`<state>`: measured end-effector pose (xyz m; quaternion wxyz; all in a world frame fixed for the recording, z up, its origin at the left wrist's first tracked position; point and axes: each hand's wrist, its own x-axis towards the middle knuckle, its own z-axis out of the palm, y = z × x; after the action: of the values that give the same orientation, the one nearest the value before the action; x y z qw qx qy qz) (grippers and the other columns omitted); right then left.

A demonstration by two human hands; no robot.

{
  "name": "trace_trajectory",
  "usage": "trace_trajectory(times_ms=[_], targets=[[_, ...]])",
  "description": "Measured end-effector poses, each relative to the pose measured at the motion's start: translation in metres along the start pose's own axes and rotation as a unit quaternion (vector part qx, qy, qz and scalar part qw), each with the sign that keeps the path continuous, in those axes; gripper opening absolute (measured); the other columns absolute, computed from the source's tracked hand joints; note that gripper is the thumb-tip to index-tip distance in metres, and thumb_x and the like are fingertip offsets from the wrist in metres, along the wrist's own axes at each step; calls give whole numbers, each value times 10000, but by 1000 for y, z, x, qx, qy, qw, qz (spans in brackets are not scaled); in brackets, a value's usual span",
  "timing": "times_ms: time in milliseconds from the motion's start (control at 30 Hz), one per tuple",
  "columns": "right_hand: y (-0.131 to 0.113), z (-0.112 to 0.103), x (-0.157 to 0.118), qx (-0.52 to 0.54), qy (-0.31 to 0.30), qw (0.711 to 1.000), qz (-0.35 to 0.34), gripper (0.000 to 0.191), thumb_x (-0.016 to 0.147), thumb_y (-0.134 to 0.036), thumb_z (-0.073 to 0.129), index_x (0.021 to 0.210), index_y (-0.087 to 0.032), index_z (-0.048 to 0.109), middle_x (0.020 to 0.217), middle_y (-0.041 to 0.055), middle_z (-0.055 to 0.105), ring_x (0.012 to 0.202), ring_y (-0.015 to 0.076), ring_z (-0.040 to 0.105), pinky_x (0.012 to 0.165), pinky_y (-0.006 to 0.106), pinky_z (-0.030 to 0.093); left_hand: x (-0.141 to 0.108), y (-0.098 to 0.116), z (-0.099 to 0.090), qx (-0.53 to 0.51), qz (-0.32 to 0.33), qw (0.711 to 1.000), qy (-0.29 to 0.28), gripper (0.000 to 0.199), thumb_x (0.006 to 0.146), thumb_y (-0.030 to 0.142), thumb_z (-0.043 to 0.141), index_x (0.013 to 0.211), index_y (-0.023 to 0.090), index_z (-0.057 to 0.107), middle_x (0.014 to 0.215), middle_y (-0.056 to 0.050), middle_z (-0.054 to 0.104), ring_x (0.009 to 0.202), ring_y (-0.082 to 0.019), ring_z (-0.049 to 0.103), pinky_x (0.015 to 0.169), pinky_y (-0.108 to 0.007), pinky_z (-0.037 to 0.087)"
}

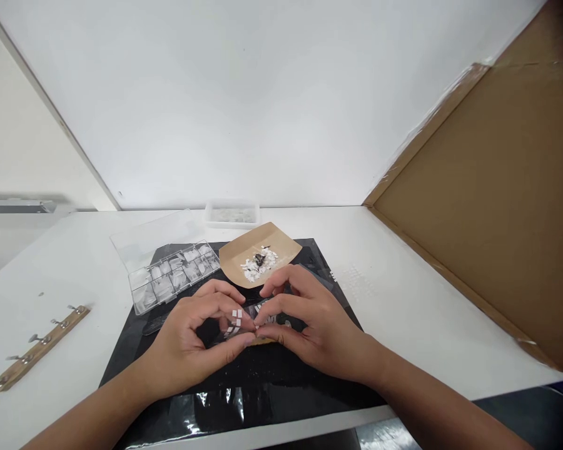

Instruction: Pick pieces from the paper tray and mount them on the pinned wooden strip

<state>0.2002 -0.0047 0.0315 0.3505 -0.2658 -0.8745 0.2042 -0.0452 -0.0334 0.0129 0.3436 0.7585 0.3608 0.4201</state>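
Over the black mat, my left hand pinches a thin clear sheet dotted with small white squares. The thumb and index fingertips of my right hand press together, almost touching the left fingertips; whatever lies between them is too small to name. Beneath both hands is a partly hidden clear packet with white marks. Just beyond them stands a brown paper tray, holding white scraps and a few dark bits.
An open clear compartment box of pale, translucent nail-tip-like pieces sits at left. A white tub stands by the wall. Further left lies a wooden strip with metal clips. Small white squares dot the table at right, near a cardboard panel.
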Motion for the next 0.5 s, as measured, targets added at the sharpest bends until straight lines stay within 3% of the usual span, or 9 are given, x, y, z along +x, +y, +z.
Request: trace_trajectory(times_ms=[167, 400, 500], targets=[[0, 2, -1, 5, 11, 1000, -7, 41, 966, -262, 732, 970, -228, 754, 1096, 68, 591, 1032, 185, 601, 921, 338, 534, 0, 1, 1, 2, -32, 999, 21, 18, 904, 218, 757, 921, 216, 750, 945, -86, 734, 978, -227, 711, 539, -208, 504], [4, 8, 0, -52, 50, 996, -50, 35, 971, -234, 727, 998, -230, 751, 1003, 49, 639, 952, 170, 628, 861, 335, 515, -1, -2, 3, 4, -117, 992, 47, 155, 929, 362, 738, 942, 216, 788, 992, -67, 731, 703, -134, 666, 529, -227, 486], [5, 10, 0, -92, 51, 992, -69, 66, 969, -206, 723, 1019, -238, 752, 986, 42, 673, 917, 170, 636, 833, 340, 493, -1, -4, 4, -14, -163, 985, 56, 224, 917, 428, 748, 957, 211, 782, 991, -72, 746, 772, -166, 700, 582, -240, 526]])
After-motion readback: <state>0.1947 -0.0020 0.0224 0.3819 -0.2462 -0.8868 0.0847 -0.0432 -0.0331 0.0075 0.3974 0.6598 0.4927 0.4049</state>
